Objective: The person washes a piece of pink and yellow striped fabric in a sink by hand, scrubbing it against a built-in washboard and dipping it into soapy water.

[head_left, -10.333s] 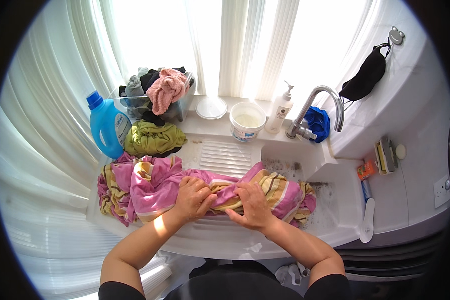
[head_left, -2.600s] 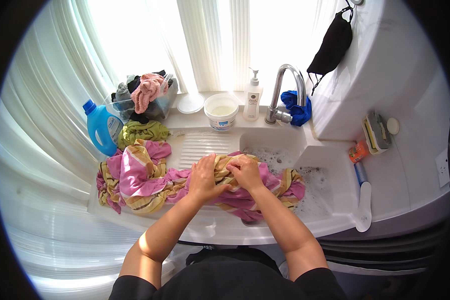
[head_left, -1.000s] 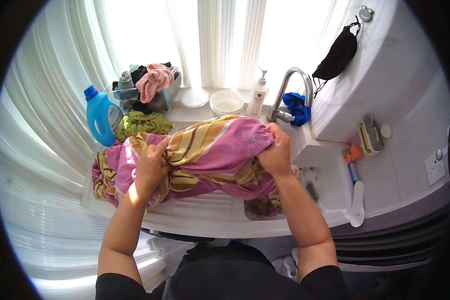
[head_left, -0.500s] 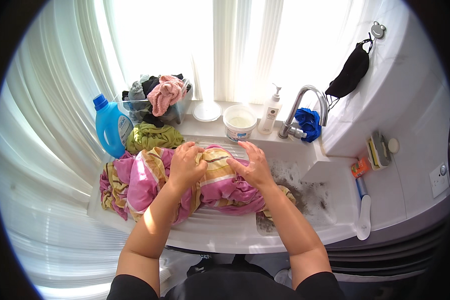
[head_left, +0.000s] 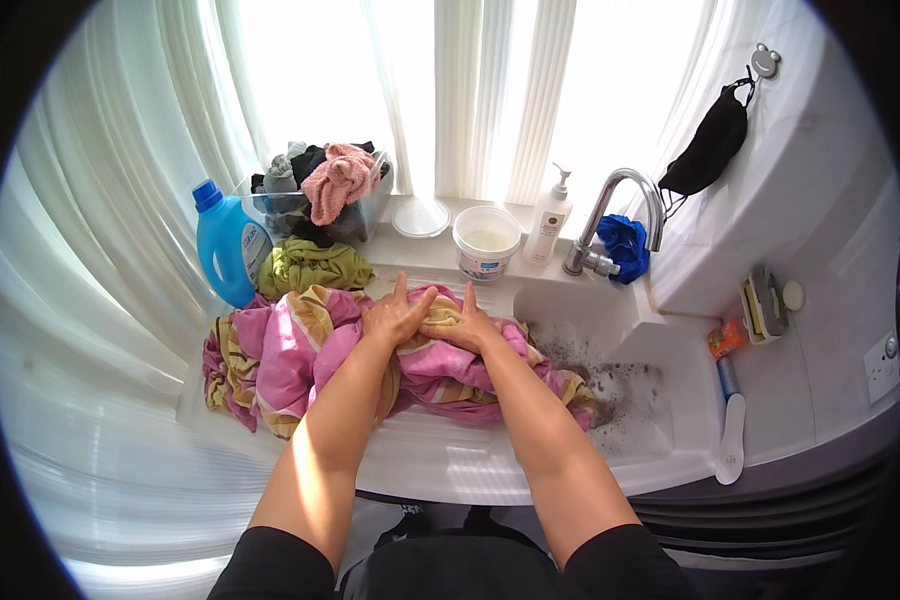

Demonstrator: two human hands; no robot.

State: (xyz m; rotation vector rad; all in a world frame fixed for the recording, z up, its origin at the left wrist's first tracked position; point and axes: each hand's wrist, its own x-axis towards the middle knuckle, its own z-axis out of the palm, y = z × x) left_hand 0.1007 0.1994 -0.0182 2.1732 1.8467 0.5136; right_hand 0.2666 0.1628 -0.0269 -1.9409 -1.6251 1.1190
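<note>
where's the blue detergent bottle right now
In the head view, the blue detergent bottle stands at the left, beside the green cloth and the clothes bin.

I see soft, wet-looking pink and yellow striped cloth (head_left: 300, 350) bunched on the glossy white worktop (head_left: 440, 465). At its back edge stand a shiny blue plastic detergent bottle (head_left: 225, 245), a matt white plastic tub (head_left: 486, 243) and a polished metal tap (head_left: 610, 215). The sink basin (head_left: 660, 400) looks smooth, speckled with dark grit.

Both hands (head_left: 430, 318) press pink-and-yellow cloth (head_left: 300, 350) beside sink (head_left: 660, 400).
</note>
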